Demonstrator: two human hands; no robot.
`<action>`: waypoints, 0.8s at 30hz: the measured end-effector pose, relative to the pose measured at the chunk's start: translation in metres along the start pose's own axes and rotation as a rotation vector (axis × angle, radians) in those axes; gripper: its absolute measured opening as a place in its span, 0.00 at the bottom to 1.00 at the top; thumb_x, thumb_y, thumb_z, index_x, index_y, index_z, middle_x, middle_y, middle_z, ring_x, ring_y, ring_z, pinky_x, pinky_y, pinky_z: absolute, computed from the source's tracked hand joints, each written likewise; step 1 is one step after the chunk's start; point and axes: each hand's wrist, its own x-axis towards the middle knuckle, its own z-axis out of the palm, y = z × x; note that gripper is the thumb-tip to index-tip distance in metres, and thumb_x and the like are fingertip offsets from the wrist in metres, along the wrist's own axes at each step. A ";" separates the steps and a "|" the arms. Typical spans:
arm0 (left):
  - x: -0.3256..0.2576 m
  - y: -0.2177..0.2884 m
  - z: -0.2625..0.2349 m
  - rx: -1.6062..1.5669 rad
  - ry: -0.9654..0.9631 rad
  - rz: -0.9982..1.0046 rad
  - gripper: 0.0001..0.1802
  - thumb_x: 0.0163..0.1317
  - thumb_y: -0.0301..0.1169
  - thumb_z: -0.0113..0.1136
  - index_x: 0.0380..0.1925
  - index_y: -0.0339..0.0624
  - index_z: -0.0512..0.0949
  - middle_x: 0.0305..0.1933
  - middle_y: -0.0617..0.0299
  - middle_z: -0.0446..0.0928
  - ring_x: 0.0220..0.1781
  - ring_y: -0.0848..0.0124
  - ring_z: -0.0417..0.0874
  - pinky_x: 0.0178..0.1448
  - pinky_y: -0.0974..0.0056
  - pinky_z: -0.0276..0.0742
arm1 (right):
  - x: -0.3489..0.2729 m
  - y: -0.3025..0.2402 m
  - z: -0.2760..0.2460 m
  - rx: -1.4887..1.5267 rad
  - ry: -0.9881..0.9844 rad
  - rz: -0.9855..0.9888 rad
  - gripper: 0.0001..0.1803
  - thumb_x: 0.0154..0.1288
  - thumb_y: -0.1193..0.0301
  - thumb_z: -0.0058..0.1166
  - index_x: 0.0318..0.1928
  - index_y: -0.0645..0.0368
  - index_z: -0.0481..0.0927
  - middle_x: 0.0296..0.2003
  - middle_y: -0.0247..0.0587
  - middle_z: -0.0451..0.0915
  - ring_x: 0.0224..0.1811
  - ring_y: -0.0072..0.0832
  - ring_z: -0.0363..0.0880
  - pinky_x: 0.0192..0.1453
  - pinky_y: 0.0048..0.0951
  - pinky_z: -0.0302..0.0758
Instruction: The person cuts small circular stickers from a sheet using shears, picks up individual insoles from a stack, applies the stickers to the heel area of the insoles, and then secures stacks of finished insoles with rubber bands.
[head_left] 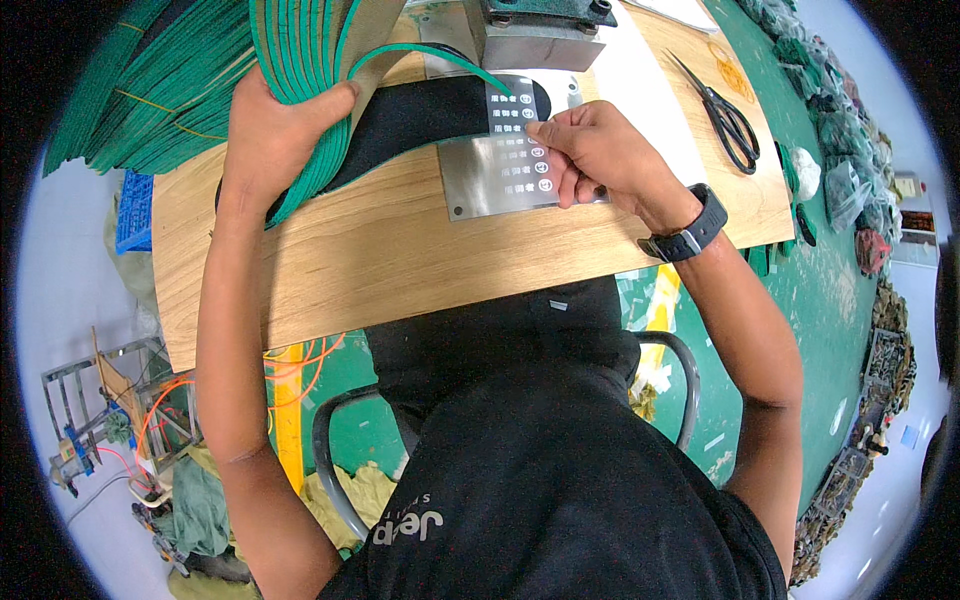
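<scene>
My left hand (283, 130) is wrapped round a thick stack of green-edged insoles (305, 50), thumb on the near side. A black insole (415, 115) lies flat on the table just right of that stack. Its right end reaches over a thin metal plate (470, 185). Between thumb and fingers, my right hand (610, 155) pinches a clear film strip (512, 120) printed with rows of white marks. The strip lies across the end of the black insole and over the plate. One green-edged insole curves out from the stack toward the strip.
A metal press block (540, 45) stands at the table's far side. Black-handled scissors (725, 120) lie at the right on the wooden table (400, 265), near yellow bands (733, 75). More bundled green insoles (170, 95) are piled at far left, above a blue crate (134, 212).
</scene>
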 end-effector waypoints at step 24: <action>-0.005 0.006 0.009 0.036 0.017 0.001 0.13 0.47 0.32 0.65 0.31 0.36 0.78 0.28 0.63 0.80 0.28 0.77 0.76 0.39 0.69 0.74 | -0.007 0.006 -0.001 0.130 -0.002 -0.007 0.18 0.66 0.63 0.49 0.27 0.66 0.76 0.18 0.43 0.79 0.15 0.26 0.78 0.16 0.21 0.71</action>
